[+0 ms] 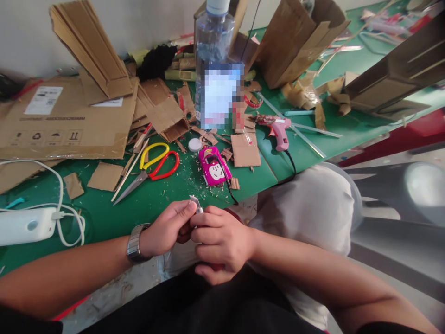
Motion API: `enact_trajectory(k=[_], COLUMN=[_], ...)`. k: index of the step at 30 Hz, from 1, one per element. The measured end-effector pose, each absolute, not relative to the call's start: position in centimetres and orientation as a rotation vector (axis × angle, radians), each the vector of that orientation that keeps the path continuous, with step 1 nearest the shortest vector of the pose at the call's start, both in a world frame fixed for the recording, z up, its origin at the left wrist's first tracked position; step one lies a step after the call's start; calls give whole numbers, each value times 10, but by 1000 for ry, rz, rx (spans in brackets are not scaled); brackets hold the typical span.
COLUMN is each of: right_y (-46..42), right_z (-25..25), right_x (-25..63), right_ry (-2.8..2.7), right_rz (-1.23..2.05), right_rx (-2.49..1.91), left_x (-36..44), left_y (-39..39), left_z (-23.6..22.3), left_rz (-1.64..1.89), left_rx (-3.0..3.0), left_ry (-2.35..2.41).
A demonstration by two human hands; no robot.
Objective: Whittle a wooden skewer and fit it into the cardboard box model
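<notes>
At the table's near edge, my left hand (167,229) is closed, its thumb pressing a small pale flat piece (194,200). Close against it, my right hand (222,241) is wrapped round something mostly hidden by the fingers. A short silvery metal part (199,210) shows between the two hands, and a bit of red shows below the right fingers. Just beyond lies a magenta car-shaped power socket (214,169) with a black cord. Scissors (151,169) with one yellow and one red handle lie to its left, blades pointing toward the near left.
On the green table (104,215) are cardboard scraps, shavings and a flattened carton (69,134). A pink glue gun (276,130) lies right of a large plastic bottle (213,41). Cardboard structures (288,41) stand behind. A white power strip (28,226) with cables is at left.
</notes>
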State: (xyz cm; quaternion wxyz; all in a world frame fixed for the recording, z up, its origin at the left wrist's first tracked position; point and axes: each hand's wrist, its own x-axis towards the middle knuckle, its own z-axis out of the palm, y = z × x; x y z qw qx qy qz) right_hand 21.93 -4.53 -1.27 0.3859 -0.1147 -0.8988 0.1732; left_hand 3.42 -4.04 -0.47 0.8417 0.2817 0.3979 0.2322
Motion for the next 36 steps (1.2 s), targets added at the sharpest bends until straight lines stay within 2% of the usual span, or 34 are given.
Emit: enact_trajectory(k=[18,23,30,36], right_y=[-48,-44,-38,-44], right_z=[-15,-8,-6,-12], right_x=[218,225,232,230], right_ry=[-2210,-2144,-2419,-2559], right_rz=[513,467,386,447], right_rx=[-254,-373,-780,-662], left_x=[37,38,38,38], left_y=[-38,-33,-33,-38], left_z=[-1,6,5,3], left_rz=[624,603,580,528], left_rx=[517,404,401,463], left_ry=[914,1003,969,980])
